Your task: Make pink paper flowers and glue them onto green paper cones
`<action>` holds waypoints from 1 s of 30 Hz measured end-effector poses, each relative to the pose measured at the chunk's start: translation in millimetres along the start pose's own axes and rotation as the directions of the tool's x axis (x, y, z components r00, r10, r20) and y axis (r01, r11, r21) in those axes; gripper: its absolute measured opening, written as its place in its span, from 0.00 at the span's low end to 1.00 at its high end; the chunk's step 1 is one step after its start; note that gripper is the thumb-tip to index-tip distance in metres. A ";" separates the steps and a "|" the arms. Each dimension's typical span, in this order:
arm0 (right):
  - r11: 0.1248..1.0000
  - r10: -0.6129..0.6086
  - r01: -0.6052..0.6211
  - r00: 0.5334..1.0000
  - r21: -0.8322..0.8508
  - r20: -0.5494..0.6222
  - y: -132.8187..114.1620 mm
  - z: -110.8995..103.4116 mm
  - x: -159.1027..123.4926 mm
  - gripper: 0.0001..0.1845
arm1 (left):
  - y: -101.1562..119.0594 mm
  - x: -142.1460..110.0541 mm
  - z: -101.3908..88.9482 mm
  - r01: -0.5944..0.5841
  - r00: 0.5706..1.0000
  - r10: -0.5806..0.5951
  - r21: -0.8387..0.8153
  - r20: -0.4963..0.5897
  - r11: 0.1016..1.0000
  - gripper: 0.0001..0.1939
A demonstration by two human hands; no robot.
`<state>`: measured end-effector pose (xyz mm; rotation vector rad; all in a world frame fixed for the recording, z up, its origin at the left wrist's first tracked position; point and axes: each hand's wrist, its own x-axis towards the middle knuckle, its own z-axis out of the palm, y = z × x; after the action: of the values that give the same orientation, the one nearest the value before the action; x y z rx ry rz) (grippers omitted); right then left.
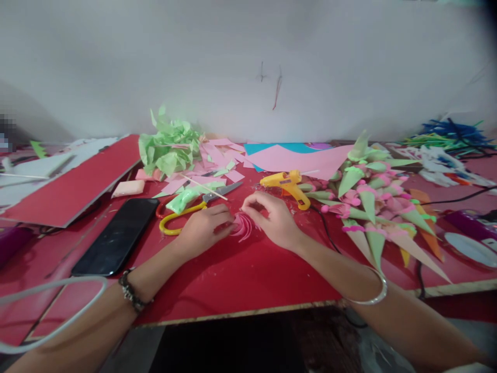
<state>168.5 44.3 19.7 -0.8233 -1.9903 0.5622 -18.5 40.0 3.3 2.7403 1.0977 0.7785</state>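
Note:
A small pink piece of curved, fringe-like strips (243,228) lies between my two hands, low over the red table (248,280). My left hand (204,228) is closed, its fingertips at the piece's left side. From the right, my right hand (274,220) pinches at the upper edge of the same piece with thumb and forefinger; the exact grip is partly hidden. Behind my left hand lie yellow-handled scissors (180,220) and a packet of light green clay-like stuff (182,200). Just beyond my right hand rests a yellow hot glue gun (285,184).
A black phone (116,238) lies on the left. Green crumpled paper (169,147) and pink paper scraps (221,155) sit at the back. Pink-and-green paper cones (373,202) are heaped on the right. A black cable (328,228) runs past my right forearm.

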 end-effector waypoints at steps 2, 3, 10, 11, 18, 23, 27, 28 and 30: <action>1.000 0.011 -0.011 0.999 0.002 -0.033 -0.6 -0.7 0.4 0.06 | 0.5 -0.1 -0.3 0.005 1.000 -0.005 0.001 -0.004 1.000 0.09; 1.000 0.017 -0.017 0.999 0.005 -0.043 -0.8 -1.1 0.6 0.06 | 0.9 -0.1 -0.5 0.007 1.000 -0.007 0.000 -0.011 1.000 0.09; 0.999 0.034 -0.033 0.999 0.029 -0.026 0.1 -0.1 0.1 0.07 | 2.3 0.6 -1.4 0.018 0.999 -0.019 -0.013 -0.046 1.000 0.08; 0.998 0.042 -0.041 0.999 0.042 -0.021 0.5 0.5 0.0 0.06 | 2.1 0.6 -1.2 0.020 0.999 -0.020 -0.013 -0.045 1.000 0.08; 0.982 0.091 -0.098 0.995 0.162 0.049 0.7 0.5 -1.6 0.04 | 1.4 0.7 -0.5 0.043 0.997 -0.045 -0.022 -0.056 0.999 0.10; 0.993 0.096 -0.097 0.995 0.072 0.019 0.6 -0.5 -1.4 0.12 | 1.5 0.8 -1.0 0.047 0.997 -0.048 -0.023 -0.056 0.999 0.10; 0.993 0.085 -0.080 0.995 0.089 -0.048 3.8 1.7 -0.7 0.06 | 0.8 0.3 -0.7 0.053 0.997 -0.054 -0.018 -0.061 0.998 0.10; 0.990 0.092 -0.088 0.995 0.107 -0.039 4.3 2.0 -0.7 0.05 | 0.5 0.2 -0.5 0.055 0.997 -0.056 -0.016 -0.054 0.998 0.09; 0.983 0.116 -0.114 0.993 0.142 -0.009 4.5 2.0 -1.1 0.04 | -0.1 0.1 -0.1 0.060 0.998 -0.061 -0.013 -0.033 0.998 0.09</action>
<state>168.6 46.4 15.2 -0.8559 -1.8721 0.7514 -18.6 40.2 3.4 2.6798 1.1727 0.8234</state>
